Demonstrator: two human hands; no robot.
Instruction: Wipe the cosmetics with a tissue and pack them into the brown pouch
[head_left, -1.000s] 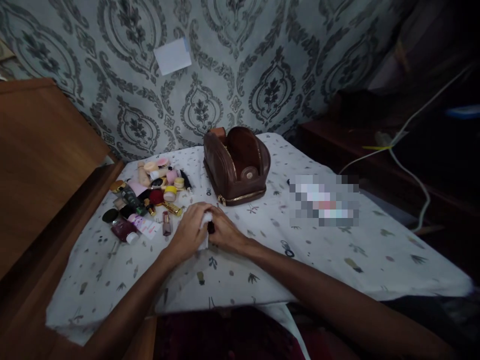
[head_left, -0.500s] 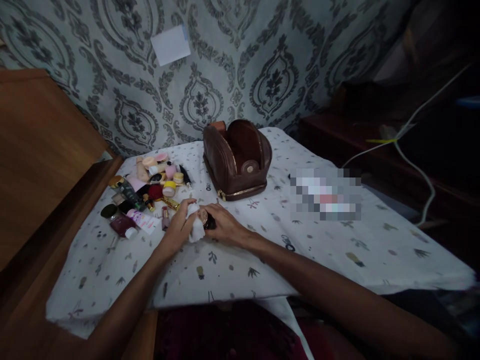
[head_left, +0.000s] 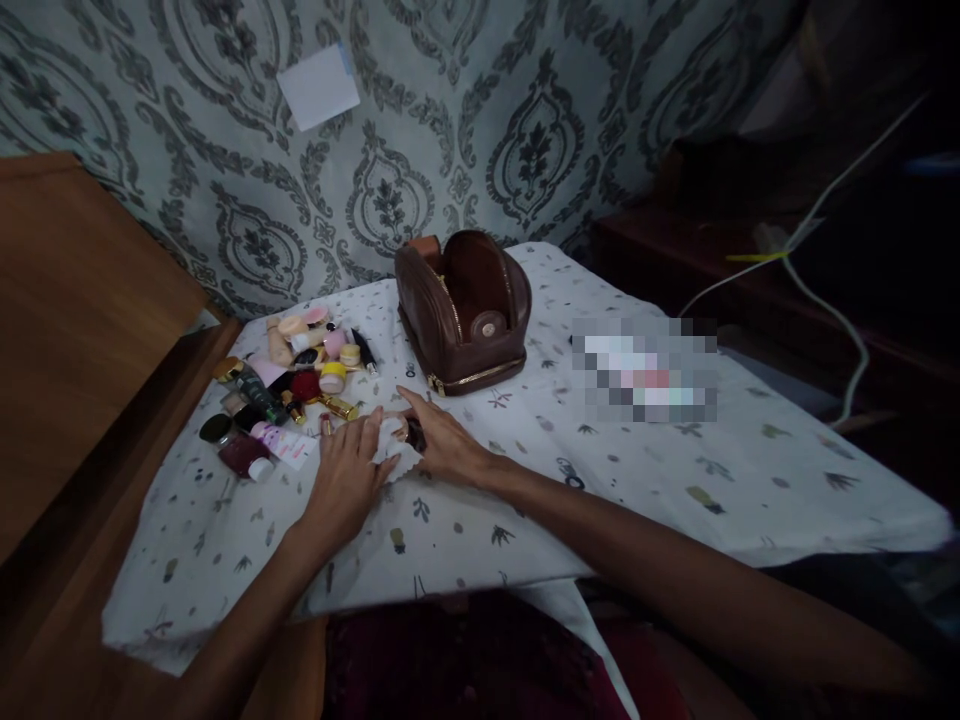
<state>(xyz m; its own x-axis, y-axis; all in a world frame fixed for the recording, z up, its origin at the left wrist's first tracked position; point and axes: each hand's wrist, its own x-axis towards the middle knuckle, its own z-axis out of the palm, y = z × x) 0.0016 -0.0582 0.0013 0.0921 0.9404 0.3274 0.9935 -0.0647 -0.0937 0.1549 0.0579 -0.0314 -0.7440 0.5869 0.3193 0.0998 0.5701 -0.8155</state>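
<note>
My left hand [head_left: 343, 478] is closed on a crumpled white tissue [head_left: 399, 458], pressing it against a small dark round container [head_left: 415, 433]. My right hand [head_left: 456, 445] grips that container from the other side; its exact kind is partly hidden by fingers and tissue. Just beyond my left hand lies a gold tube [head_left: 341, 407], near a yellow-lidded jar [head_left: 332, 378]. Further left are a white and purple squeeze tube [head_left: 283, 446] and a dark-capped bottle of reddish liquid [head_left: 241, 455]. Behind my hands stands a brown leather cosmetic bag [head_left: 491, 368], unzipped at the top.
A white printed cloth [head_left: 465, 545] covers the table. Several more cosmetics are heaped at the left. A pixelated item [head_left: 645, 375] lies at the right. A wooden panel [head_left: 90, 340] borders the left side, and a white cable [head_left: 862, 370] hangs beyond the right edge.
My left hand has turned palm-down and slid slightly left with the tissue, its fingers now over the container's near side. The view has shifted a little.
</note>
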